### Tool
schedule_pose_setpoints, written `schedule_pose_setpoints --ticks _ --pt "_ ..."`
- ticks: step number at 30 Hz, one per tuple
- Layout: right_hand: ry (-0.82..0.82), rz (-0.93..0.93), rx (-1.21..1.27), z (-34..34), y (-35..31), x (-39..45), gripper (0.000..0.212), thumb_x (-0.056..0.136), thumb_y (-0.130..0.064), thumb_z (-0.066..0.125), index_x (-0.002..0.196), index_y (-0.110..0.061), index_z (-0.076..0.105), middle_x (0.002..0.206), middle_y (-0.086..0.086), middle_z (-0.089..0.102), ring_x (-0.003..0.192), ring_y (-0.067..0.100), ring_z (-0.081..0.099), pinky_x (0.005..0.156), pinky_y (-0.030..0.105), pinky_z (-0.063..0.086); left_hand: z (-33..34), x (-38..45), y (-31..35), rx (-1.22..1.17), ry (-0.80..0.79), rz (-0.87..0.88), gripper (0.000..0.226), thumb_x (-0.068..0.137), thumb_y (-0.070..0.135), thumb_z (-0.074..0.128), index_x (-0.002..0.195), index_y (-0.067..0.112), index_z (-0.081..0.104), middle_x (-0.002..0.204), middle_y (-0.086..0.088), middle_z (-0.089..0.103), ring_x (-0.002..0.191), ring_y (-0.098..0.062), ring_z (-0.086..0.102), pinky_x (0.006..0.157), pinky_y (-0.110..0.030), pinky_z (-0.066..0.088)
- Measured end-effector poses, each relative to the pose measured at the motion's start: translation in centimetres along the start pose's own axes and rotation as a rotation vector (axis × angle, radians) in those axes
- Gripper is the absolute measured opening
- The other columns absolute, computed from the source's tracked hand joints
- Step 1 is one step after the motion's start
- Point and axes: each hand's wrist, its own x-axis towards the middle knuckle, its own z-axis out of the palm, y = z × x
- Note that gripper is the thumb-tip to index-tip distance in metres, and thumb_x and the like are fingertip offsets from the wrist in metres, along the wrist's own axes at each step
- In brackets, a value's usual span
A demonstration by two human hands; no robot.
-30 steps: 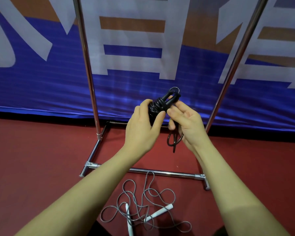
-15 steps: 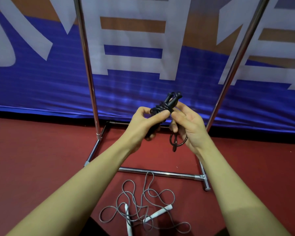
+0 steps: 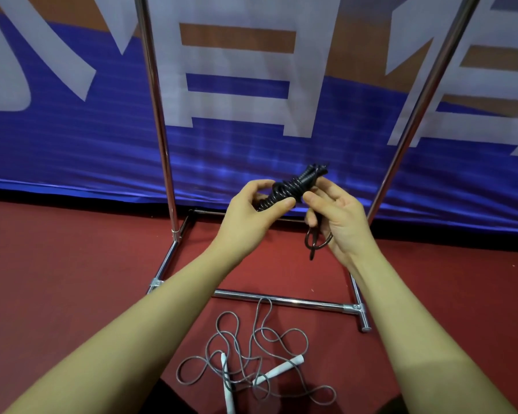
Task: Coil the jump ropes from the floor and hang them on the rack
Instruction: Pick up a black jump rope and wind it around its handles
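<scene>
A black jump rope (image 3: 293, 186), wound into a tight bundle, is held in front of me at chest height. My left hand (image 3: 251, 213) grips the bundle's lower end between thumb and curled fingers. My right hand (image 3: 338, 216) holds the upper part, with a loose loop of black cord (image 3: 313, 242) hanging below its palm. On the red floor near my feet lies a grey jump rope (image 3: 251, 351) with white handles, loose and tangled. The chrome rack (image 3: 159, 121) stands just beyond it; its top bar is out of view.
A blue, white and brown banner (image 3: 72, 138) hangs right behind the rack. The rack's right upright (image 3: 425, 94) leans in from the upper right, and its base bar (image 3: 296, 301) crosses the floor between me and the banner. Red floor (image 3: 57, 279) spreads on both sides.
The bundle has tilted from nearly upright to slanting up and right. My left hand slid from wrapping its middle to gripping its lower end. The metal ring seen at its top no longer shows.
</scene>
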Motion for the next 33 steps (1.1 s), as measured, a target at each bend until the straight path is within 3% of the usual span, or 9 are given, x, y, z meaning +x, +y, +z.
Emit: schedule_pose_setpoints --ticks 5,14,17,19,23,26,28,30,33 --pt "-0.157 0.047 0.077 0.2 0.0 0.0 0.046 0.079 -0.005 0.057 0.124 -0.01 0.054 0.105 0.0 0.067 0.049 0.008 0.048 0.061 0.021 0.044 0.8 -0.9 0.3 0.015 0.171 0.128 0.031 0.084 0.03 0.07 0.108 0.023 0.052 0.09 0.004 0.058 0.069 0.007 0.051 0.067 -0.012 0.042" --pt "-0.221 0.085 0.041 -0.9 0.0 -0.2 0.05 0.078 -0.002 0.056 0.128 -0.009 0.052 0.11 -0.004 0.067 0.044 0.004 0.037 0.053 0.018 0.041 0.8 -0.3 0.7 -0.033 0.219 0.026 0.025 0.082 0.042 0.069 0.091 0.022 0.056 0.08 -0.002 0.065 0.067 -0.014 0.059 0.061 -0.03 0.047" --pt "-0.206 0.072 0.047 -0.9 -0.1 -0.2 0.039 0.076 -0.005 0.059 0.115 -0.008 0.059 0.092 -0.003 0.068 0.041 0.003 0.035 0.051 0.018 0.039 0.7 -0.1 1.1 -0.253 0.079 -0.126 0.031 0.087 0.041 0.063 0.089 0.011 0.057 0.073 -0.009 0.061 0.047 -0.016 0.05 0.039 -0.02 0.033" --pt "-0.209 0.048 0.026 -1.1 -0.2 0.0 0.03 0.072 -0.015 0.075 0.101 -0.012 0.068 0.08 0.009 0.06 0.039 0.003 0.035 0.05 0.018 0.039 0.5 0.0 1.2 -0.411 -0.1 -0.252 0.042 0.084 0.046 0.059 0.093 0.005 0.059 0.065 -0.011 0.057 0.04 -0.014 0.043 0.035 -0.014 0.021" --pt "-0.174 0.002 -0.095 -1.4 0.0 0.1 0.045 0.055 -0.046 0.086 0.089 -0.018 0.076 0.088 0.022 0.039 0.039 0.004 0.036 0.05 0.02 0.035 0.0 0.3 1.4 -0.511 -0.32 -0.458 0.048 0.073 0.054 0.055 0.089 0.009 0.063 0.059 -0.007 0.055 0.038 -0.01 0.041 0.029 -0.012 0.018" --pt "-0.093 0.004 -0.069 -0.9 0.0 -0.1 0.026 0.063 -0.029 0.083 0.083 -0.013 0.075 0.082 0.018 0.044 0.038 0.005 0.033 0.05 0.021 0.031 -0.2 0.3 1.5 -0.389 -0.312 -0.342 0.041 0.072 0.052 0.059 0.085 0.014 0.061 0.068 -0.003 0.055 0.046 -0.011 0.047 0.034 -0.016 0.031" --pt "-0.032 -0.005 -0.077 -0.3 -0.1 -0.3 0.007 0.076 -0.009 0.07 0.083 -0.01 0.071 0.061 0.01 0.049 0.037 0.006 0.032 0.049 0.022 0.03 -0.3 0.3 1.4 -0.227 -0.2 -0.254 0.035 0.072 0.045 0.069 0.084 0.016 0.053 0.076 -0.003 0.056 0.052 -0.009 0.051 0.041 -0.018 0.039" --pt "0.025 -0.015 -0.094 0.2 0.0 -0.4 0.01 0.085 -0.001 0.059 0.086 -0.006 0.067 0.05 0.0 0.048 0.037 0.006 0.032 0.05 0.022 0.029 -0.3 0.3 1.0 -0.058 -0.061 -0.14 0.034 0.075 0.037 0.075 0.085 0.014 0.053 0.077 0.0 0.057 0.056 -0.007 0.05 0.048 -0.016 0.039" --pt "0.08 -0.016 -0.077 0.9 0.4 -0.3 0.011 0.085 -0.005 0.06 0.089 -0.009 0.069 0.059 0.007 0.047 0.039 0.006 0.033 0.053 0.025 0.028 0.3 -0.1 0.3 0.134 0.093 0.04 0.032 0.082 0.043 0.069 0.089 0.013 0.06 0.082 0.004 0.063 0.07 -0.006 0.054 0.066 -0.019 0.043"
